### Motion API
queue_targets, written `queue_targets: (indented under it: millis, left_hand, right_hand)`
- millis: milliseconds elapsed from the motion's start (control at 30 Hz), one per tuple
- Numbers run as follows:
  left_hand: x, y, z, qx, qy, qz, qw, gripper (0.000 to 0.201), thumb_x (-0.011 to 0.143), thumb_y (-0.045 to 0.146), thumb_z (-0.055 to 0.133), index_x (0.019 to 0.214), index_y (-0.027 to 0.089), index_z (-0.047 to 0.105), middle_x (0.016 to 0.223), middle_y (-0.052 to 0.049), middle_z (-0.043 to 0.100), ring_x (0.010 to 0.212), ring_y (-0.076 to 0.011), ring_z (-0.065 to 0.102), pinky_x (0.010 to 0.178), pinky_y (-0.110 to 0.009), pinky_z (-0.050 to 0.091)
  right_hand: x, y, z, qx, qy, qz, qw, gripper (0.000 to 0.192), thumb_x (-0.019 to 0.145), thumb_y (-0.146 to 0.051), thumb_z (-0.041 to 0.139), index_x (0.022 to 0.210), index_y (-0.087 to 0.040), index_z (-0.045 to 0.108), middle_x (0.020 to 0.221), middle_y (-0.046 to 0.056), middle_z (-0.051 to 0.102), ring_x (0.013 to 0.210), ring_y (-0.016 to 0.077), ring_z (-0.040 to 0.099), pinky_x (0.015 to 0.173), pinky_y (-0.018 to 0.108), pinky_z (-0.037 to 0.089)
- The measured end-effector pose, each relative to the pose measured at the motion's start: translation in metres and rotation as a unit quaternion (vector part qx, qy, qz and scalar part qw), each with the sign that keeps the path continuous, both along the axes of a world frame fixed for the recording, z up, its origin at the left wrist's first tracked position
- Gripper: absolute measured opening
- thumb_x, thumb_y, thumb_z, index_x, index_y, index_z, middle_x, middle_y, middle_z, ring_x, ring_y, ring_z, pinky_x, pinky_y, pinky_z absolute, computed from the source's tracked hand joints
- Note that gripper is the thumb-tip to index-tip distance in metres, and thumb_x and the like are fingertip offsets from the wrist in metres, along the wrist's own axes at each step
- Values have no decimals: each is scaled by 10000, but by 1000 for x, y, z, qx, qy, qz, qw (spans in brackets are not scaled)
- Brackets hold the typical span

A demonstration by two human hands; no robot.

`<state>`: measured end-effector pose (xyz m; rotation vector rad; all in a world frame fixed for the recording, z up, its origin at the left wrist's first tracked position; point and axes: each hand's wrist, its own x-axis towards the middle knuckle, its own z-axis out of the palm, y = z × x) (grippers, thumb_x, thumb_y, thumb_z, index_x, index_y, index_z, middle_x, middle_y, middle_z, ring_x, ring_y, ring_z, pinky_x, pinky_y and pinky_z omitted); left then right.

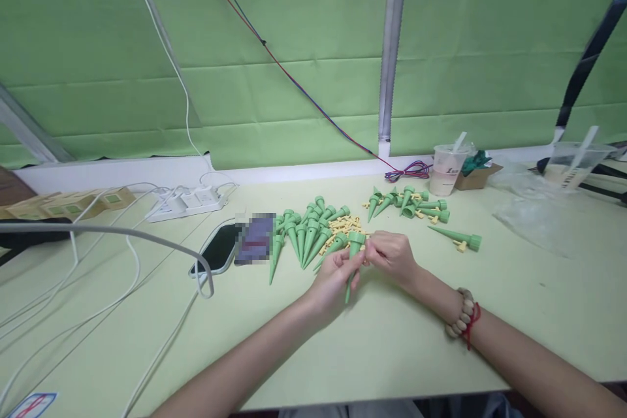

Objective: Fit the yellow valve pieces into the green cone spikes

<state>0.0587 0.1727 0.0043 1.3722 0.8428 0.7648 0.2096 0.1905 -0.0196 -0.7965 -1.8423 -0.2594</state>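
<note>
My left hand (336,284) is closed around a green plastic watering spike (356,243), its wide cap up and its tip pointing down toward me. Right beside the cap, the fingers of my right hand (392,255) are pinched together; what sits between them is hidden, perhaps a small part at the spike's side. Behind my hands lies a heap of green spikes (306,232) without visible yellow parts. Next to it is a pile of small yellow valves (347,225). Farther right are several spikes with yellow valves (409,202), and one such spike (458,237) lies apart.
Left of the heap are a phone (220,249) and a blurred dark rectangle (255,240). White cables run from a power strip (189,201) across the table's left. Drink cups (445,173), a small cardboard box (477,176) and a clear plastic bag (531,215) stand at the back right.
</note>
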Motion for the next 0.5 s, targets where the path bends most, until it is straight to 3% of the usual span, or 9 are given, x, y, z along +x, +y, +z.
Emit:
queue_targets:
  millis: [67,133,200,333,500]
  left_hand:
    - [-1,4,0,62,12,43,997,425,759,514,501,669,136,329,454,43,360,442,-26,288,495,-173,230]
    - [-3,9,-2,111,28,82,990,450,751,532,503,671,143,292,484,42,360,455,-29,301,490,-176,226]
    - [-5,15,-5,150,54,115,981,469,739,531,519,656,142,270,508,36,349,475,-31,306,492,-178,214]
    - [-8,20,-13,182,89,148,968,450,761,517,497,656,136,284,535,25,328,515,-42,288,516,-180,196]
    - [-8,19,-19,190,55,160,967,418,774,517,481,682,140,326,553,20,304,545,-60,267,538,-180,197]
  right_hand:
    - [-4,-3,4,-137,86,32,986,308,859,-247,441,576,-139,494,525,-8,475,486,62,417,491,189,332]
    - [-9,-6,8,-252,179,80,948,232,842,-342,488,736,-143,545,669,14,556,574,80,500,540,186,400]
    - [-13,-7,10,-319,254,125,905,258,798,-398,550,833,-143,575,778,42,599,663,111,562,606,209,457]
    - [-16,-3,7,-385,330,182,842,332,694,-437,659,781,-120,609,753,71,621,674,139,589,654,248,488]
    - [-17,-2,3,-402,334,181,833,356,659,-460,679,727,-118,604,738,76,630,693,150,597,683,269,497]
